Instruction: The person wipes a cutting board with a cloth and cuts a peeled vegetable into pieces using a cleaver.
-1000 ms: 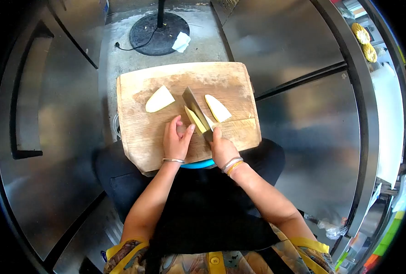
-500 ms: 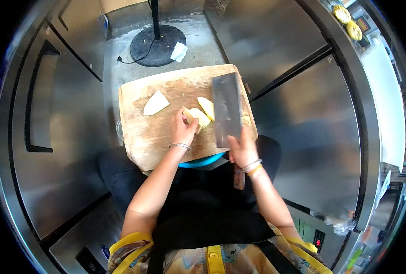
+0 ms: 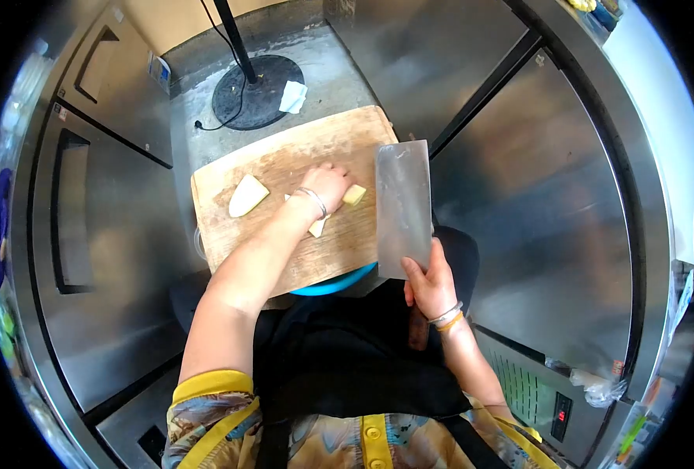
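Note:
My right hand point(image 3: 433, 285) is wrapped round the handle of a broad cleaver point(image 3: 404, 207), its blade pointing away over the right edge of the wooden cutting board point(image 3: 245, 250). Palm down, my left hand point(image 3: 329, 184) reaches over the middle of the board; its fingers are bent, and what lies under them is hidden. Just right of its fingertips is a small pale yellow piece point(image 3: 355, 195). Another pale piece point(image 3: 317, 227) shows below my left wrist. A larger pale chunk point(image 3: 248, 195) lies apart on the board's left side.
Beneath the board's near edge shows a blue basin point(image 3: 335, 281). Beyond the board stand a round black base point(image 3: 258, 92) with a pole and cord, and a white paper point(image 3: 293, 97). Steel cabinets point(image 3: 534, 211) rise on both sides.
My left hand has moved up and right from the cut slices and now covers the area beside the small piece. The cleaver has shifted right, away from the pieces. The view has tilted.

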`<state>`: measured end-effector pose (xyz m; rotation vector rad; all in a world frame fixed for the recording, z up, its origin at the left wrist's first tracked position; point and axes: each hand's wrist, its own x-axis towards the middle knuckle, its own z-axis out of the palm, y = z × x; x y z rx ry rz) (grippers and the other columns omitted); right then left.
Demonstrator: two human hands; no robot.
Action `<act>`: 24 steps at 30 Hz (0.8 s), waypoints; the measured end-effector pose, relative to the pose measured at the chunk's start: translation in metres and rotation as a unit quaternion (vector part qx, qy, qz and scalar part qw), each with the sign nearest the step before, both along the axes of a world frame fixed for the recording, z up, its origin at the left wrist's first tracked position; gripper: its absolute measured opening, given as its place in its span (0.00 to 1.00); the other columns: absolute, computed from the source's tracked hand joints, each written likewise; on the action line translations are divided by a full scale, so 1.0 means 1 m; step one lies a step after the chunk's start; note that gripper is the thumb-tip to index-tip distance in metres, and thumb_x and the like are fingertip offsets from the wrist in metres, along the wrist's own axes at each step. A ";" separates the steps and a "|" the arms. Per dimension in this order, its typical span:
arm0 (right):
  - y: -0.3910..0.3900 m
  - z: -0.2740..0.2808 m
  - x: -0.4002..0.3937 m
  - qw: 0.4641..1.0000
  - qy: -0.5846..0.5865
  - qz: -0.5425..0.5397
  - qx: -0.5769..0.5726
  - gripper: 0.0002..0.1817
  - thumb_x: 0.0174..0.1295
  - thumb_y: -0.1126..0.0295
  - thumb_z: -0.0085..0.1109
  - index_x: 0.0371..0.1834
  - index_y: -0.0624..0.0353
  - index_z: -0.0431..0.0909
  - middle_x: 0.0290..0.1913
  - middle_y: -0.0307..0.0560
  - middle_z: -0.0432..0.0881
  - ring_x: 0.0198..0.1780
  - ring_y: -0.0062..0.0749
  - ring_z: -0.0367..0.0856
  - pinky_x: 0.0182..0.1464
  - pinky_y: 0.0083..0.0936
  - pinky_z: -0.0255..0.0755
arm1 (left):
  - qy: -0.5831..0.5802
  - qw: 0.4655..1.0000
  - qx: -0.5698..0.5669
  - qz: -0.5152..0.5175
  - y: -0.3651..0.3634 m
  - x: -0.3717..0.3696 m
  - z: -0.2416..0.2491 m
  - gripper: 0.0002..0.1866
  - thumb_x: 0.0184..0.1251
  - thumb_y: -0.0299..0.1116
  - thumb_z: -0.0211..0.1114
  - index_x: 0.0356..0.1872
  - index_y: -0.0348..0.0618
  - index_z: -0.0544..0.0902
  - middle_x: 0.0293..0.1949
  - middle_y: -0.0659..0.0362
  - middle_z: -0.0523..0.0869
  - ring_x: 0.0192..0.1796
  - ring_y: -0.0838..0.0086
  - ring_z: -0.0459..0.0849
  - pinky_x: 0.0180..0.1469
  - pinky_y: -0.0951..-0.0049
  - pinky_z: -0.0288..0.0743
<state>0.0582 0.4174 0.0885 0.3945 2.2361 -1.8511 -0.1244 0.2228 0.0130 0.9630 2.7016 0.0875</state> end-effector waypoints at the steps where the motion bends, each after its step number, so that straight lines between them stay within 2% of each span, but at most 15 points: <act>1: 0.000 0.002 0.001 1.000 -0.001 0.006 0.001 0.14 0.67 0.77 0.52 0.52 0.62 0.61 0.30 0.43 0.75 0.12 0.20 0.67 0.13 0.19 0.61 | -0.002 1.000 -0.004 0.000 -0.001 -0.002 0.000 0.24 0.51 0.37 0.70 0.53 0.51 0.80 0.53 0.58 0.80 0.58 0.60 0.77 0.56 0.62 0.74; 4: -0.001 0.006 0.006 1.000 0.005 0.016 0.018 0.13 0.67 0.76 0.52 0.51 0.62 0.62 0.25 0.41 0.75 0.13 0.20 0.69 0.14 0.19 0.62 | 0.011 0.998 0.032 0.049 -0.011 -0.003 0.004 0.22 0.55 0.37 0.68 0.53 0.49 0.80 0.48 0.56 0.84 0.50 0.58 0.82 0.52 0.62 0.76; 5: -0.002 0.007 0.007 1.000 0.006 0.018 0.019 0.13 0.67 0.76 0.52 0.51 0.62 0.62 0.25 0.41 0.75 0.13 0.20 0.69 0.14 0.19 0.62 | -0.031 0.984 0.133 0.113 -0.023 0.000 0.007 0.21 0.57 0.39 0.67 0.53 0.48 0.80 0.46 0.55 0.84 0.47 0.60 0.83 0.51 0.64 0.77; 7: -0.010 0.009 0.011 0.999 0.013 0.033 0.031 0.13 0.66 0.76 0.54 0.48 0.61 0.62 0.18 0.41 0.75 0.12 0.20 0.71 0.12 0.21 0.63 | -0.117 0.909 0.302 0.263 -0.044 0.024 0.036 0.19 0.60 0.43 0.67 0.46 0.40 0.81 0.39 0.51 0.87 0.40 0.63 0.86 0.45 0.64 0.78; 8: -0.014 0.009 0.012 0.999 0.014 0.038 0.028 0.13 0.66 0.76 0.54 0.48 0.61 0.62 0.18 0.41 0.75 0.12 0.20 0.71 0.12 0.21 0.63 | -0.114 0.909 0.300 0.267 -0.060 0.042 0.031 0.19 0.60 0.43 0.67 0.46 0.40 0.81 0.39 0.51 0.87 0.40 0.63 0.86 0.45 0.64 0.78; 10: -0.025 0.004 0.014 0.996 -0.005 0.092 0.011 0.14 0.65 0.76 0.55 0.49 0.62 0.61 0.18 0.46 0.77 0.12 0.27 0.73 0.13 0.24 0.65 | -0.100 0.787 0.497 0.351 -0.092 0.080 0.010 0.21 0.58 0.40 0.71 0.49 0.38 0.80 0.38 0.53 0.86 0.40 0.72 0.85 0.44 0.70 0.78; 11: -0.028 -0.024 0.016 0.984 0.088 0.134 0.075 0.17 0.63 0.75 0.56 0.50 0.64 0.61 0.21 0.55 0.79 0.18 0.42 0.80 0.19 0.33 0.71 | -0.105 0.752 0.521 0.389 -0.099 0.101 -0.003 0.22 0.57 0.38 0.72 0.50 0.38 0.79 0.38 0.54 0.86 0.41 0.75 0.84 0.44 0.72 0.78; 12: -0.037 -0.029 0.016 0.983 0.088 0.143 0.070 0.17 0.63 0.75 0.56 0.50 0.64 0.61 0.21 0.55 0.79 0.18 0.42 0.80 0.19 0.33 0.71 | -0.110 0.715 0.543 0.427 -0.104 0.120 -0.018 0.23 0.56 0.35 0.73 0.51 0.38 0.79 0.38 0.56 0.86 0.41 0.77 0.83 0.44 0.74 0.78; 14: -0.056 -0.036 0.013 0.976 0.057 0.192 0.080 0.16 0.66 0.74 0.53 0.53 0.65 0.60 0.17 0.43 0.74 0.13 0.22 0.72 0.14 0.21 0.65 | -0.030 0.737 0.502 0.452 -0.108 0.139 -0.054 0.29 0.53 0.36 0.74 0.56 0.39 0.77 0.43 0.51 0.86 0.46 0.69 0.85 0.49 0.71 0.77; 15: -0.062 -0.063 0.012 0.959 0.129 0.216 0.132 0.16 0.65 0.73 0.54 0.50 0.65 0.60 0.17 0.49 0.76 0.13 0.31 0.75 0.15 0.28 0.68 | -0.003 0.748 0.461 0.477 -0.104 0.143 -0.055 0.29 0.53 0.37 0.73 0.57 0.39 0.76 0.44 0.50 0.86 0.47 0.66 0.85 0.49 0.71 0.77; 16: -0.067 -0.070 0.012 0.957 0.128 0.220 0.136 0.16 0.65 0.73 0.54 0.50 0.65 0.60 0.17 0.49 0.76 0.13 0.31 0.75 0.15 0.28 0.68 | 0.022 0.757 0.420 0.500 -0.096 0.146 -0.057 0.30 0.53 0.37 0.73 0.58 0.40 0.76 0.46 0.48 0.85 0.48 0.63 0.85 0.49 0.70 0.77; 18: -0.078 -0.075 0.007 0.925 0.129 0.260 0.245 0.15 0.63 0.73 0.55 0.47 0.64 0.61 0.19 0.57 0.78 0.18 0.48 0.78 0.21 0.39 0.71 | 0.058 0.753 0.431 0.494 -0.081 0.146 -0.057 0.30 0.55 0.39 0.72 0.60 0.43 0.75 0.38 0.50 0.85 0.41 0.64 0.85 0.47 0.69 0.78; 19: -0.081 -0.071 0.006 0.922 0.108 0.267 0.258 0.15 0.62 0.72 0.56 0.45 0.63 0.61 0.23 0.63 0.79 0.26 0.59 0.79 0.28 0.48 0.72 | 0.002 0.749 0.420 0.511 -0.076 0.145 -0.051 0.30 0.55 0.39 0.71 0.60 0.44 0.75 0.33 0.52 0.83 0.37 0.66 0.83 0.44 0.69 0.78; 22: -0.086 -0.072 0.005 0.921 0.064 0.265 0.278 0.15 0.62 0.72 0.56 0.44 0.63 0.60 0.23 0.64 0.79 0.29 0.62 0.79 0.31 0.51 0.71 | -0.059 0.718 0.457 0.521 -0.071 0.140 -0.052 0.26 0.60 0.37 0.69 0.60 0.46 0.75 0.26 0.57 0.74 0.26 0.73 0.76 0.35 0.70 0.79; 24: -0.087 -0.069 0.004 0.913 0.061 0.270 0.300 0.15 0.61 0.72 0.56 0.44 0.63 0.60 0.23 0.64 0.78 0.29 0.63 0.78 0.31 0.51 0.71 | -0.129 0.642 0.543 0.526 -0.072 0.141 -0.052 0.22 0.63 0.32 0.66 0.59 0.44 0.76 0.34 0.57 0.75 0.26 0.77 0.77 0.30 0.76 0.79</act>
